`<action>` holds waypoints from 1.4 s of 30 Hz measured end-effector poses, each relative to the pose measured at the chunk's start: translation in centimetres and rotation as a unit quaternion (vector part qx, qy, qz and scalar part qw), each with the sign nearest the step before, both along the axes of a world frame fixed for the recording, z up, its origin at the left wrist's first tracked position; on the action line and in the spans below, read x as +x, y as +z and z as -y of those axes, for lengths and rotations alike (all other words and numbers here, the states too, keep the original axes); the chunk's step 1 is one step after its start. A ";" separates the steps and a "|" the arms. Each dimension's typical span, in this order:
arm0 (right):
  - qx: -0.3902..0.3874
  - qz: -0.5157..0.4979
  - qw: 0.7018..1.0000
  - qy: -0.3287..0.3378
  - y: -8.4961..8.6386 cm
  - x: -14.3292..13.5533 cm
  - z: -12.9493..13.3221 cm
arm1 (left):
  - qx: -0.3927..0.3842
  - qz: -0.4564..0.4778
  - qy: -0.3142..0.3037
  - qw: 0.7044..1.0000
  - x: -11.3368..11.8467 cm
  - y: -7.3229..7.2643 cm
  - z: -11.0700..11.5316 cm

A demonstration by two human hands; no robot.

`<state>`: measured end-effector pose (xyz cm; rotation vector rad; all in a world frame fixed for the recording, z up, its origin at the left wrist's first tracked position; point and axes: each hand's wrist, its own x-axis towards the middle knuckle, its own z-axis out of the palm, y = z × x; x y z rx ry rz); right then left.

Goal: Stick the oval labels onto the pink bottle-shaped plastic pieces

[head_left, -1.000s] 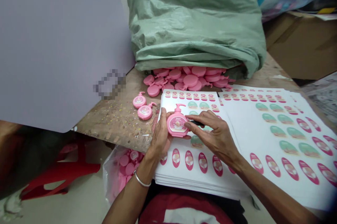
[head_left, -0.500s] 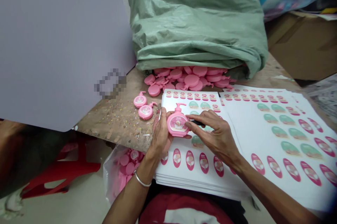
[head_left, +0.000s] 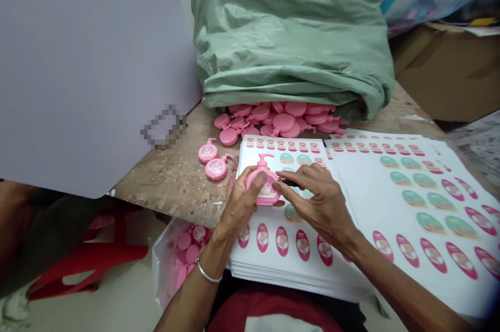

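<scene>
My left hand [head_left: 239, 203] is closed around a small pink toy pump bottle [head_left: 269, 199], holding it upright above the sticker sheets [head_left: 253, 262]. Its thumb lies across the label on the bottle's front. On the bottle's right side, the fingertips of my right hand [head_left: 322, 199] touch the label's edge while gripping a slim black tool [head_left: 289, 182], whose tip I cannot make out. Two more pink bottles with labels, one upper [head_left: 208, 151] and one lower [head_left: 216, 168], lie on the wooden table to the left of the sheets.
Unlabelled pink bottles [head_left: 283, 123] spill from a large green sack [head_left: 292, 40] at the back. A second sheet stack [head_left: 351, 181] lies at right. Below the table edge hang pink pieces in a clear bag [head_left: 162, 256]. A grey panel [head_left: 97, 61] and red stool [head_left: 117, 259] stand left.
My left thumb has moved from the bottle's side onto the front of its label, covering part of it. My right hand stays at the label's right edge with the black tool.
</scene>
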<state>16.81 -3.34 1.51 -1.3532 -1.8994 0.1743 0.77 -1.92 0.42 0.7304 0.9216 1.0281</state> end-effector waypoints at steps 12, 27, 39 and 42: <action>-0.118 -0.059 0.991 0.026 -1.0 -1.2 -1.5 | 0.020 -0.011 -0.116 0.993 -1.1 0.1 1.4; -0.130 0.215 0.967 0.047 -2.9 -7.0 -18.2 | 0.117 -0.539 0.042 0.833 -10.7 -4.9 -2.3; -0.122 0.240 0.956 0.117 -2.8 -8.7 -20.5 | 0.262 -0.519 0.234 0.779 -11.1 -3.4 -4.9; -0.136 0.215 0.960 0.117 -2.4 -7.8 -19.8 | 0.256 -0.523 0.213 0.784 -11.1 -2.9 -6.7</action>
